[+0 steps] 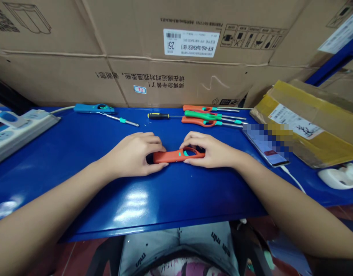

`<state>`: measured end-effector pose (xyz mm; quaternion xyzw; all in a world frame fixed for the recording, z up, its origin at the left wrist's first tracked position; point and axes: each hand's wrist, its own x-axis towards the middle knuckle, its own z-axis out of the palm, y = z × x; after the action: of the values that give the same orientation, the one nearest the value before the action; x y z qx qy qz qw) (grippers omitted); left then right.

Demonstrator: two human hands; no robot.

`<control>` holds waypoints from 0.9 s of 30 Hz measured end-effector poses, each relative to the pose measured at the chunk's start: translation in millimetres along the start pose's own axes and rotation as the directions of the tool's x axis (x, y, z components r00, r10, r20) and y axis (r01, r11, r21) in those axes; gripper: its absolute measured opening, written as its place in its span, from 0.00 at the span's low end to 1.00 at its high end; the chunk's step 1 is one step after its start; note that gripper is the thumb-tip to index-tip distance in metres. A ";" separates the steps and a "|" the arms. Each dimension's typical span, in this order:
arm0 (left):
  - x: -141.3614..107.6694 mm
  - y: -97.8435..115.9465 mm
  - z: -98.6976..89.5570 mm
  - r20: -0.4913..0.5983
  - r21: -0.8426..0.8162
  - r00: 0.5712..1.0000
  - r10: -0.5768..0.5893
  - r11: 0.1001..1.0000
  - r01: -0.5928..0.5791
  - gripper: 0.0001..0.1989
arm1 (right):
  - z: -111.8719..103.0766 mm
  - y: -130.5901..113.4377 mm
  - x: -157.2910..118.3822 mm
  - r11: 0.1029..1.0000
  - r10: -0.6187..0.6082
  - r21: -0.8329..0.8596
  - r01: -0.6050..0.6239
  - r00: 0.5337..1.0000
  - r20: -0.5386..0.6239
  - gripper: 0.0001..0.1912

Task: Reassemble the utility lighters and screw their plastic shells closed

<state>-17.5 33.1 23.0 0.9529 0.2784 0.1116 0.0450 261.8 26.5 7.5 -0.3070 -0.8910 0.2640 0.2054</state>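
An orange plastic lighter body [168, 156] with a ring-shaped opening and small teal parts lies level just above or on the blue table [165, 195]. My left hand [136, 154] holds its left end between thumb and fingers. Around the ring end, on the right, the thumb and fingers of my right hand [212, 150] are closed. No metal tube shows on this body; its right tip is hidden by my right hand. Behind it lie a black and yellow screwdriver [159, 115], a green lighter [201, 115] and orange lighters [193, 121] with metal tubes.
At the back left is a blue lighter [88, 109] with a metal tube, beside a white power strip [23, 128]. A phone [265, 147] with a cable and a yellow-taped box [311, 122] lie right. Large cardboard [136, 42] stands behind; a white charger [337, 178] sits far right.
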 end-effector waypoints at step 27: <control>0.0 2.1 1.6 0.011 0.052 1.000 -0.009 0.999 0.009 0.15 | -0.4 0.7 -0.2 0.999 -0.015 -0.033 0.015 1.000 0.016 0.12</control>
<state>-16.0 31.2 21.7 0.9531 0.2852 0.0986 0.0220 262.4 27.0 7.4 -0.3015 -0.8991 0.2500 0.1955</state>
